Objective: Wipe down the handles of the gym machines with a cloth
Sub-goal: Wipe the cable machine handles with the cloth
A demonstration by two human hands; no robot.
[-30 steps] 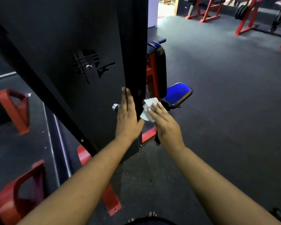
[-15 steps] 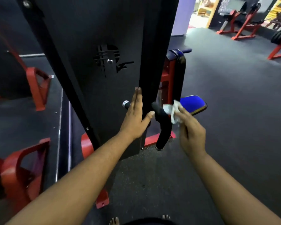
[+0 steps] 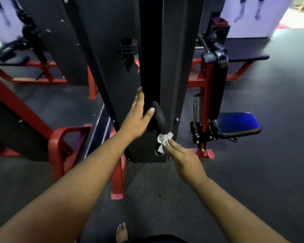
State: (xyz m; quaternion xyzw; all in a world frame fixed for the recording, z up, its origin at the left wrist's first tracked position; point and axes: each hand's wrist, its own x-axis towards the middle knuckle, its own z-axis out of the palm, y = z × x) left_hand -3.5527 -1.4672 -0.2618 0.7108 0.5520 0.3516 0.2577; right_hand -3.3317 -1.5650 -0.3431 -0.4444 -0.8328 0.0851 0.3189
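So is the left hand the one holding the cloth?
No, the right hand pinches the cloth; the left hand rests flat on the machine.

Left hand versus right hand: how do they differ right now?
The left hand lies flat with straight fingers against the black machine panel, thumb touching the black handle; the right hand pinches a white cloth against the handle's lower part. The left hand sits higher, the right hand lower. Both are bare and at the same handle.

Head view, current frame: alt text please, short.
A person's right hand presses a white cloth against the lower part of a black machine handle. The left hand rests flat on the machine's black panel. A blue seat sits to the right.
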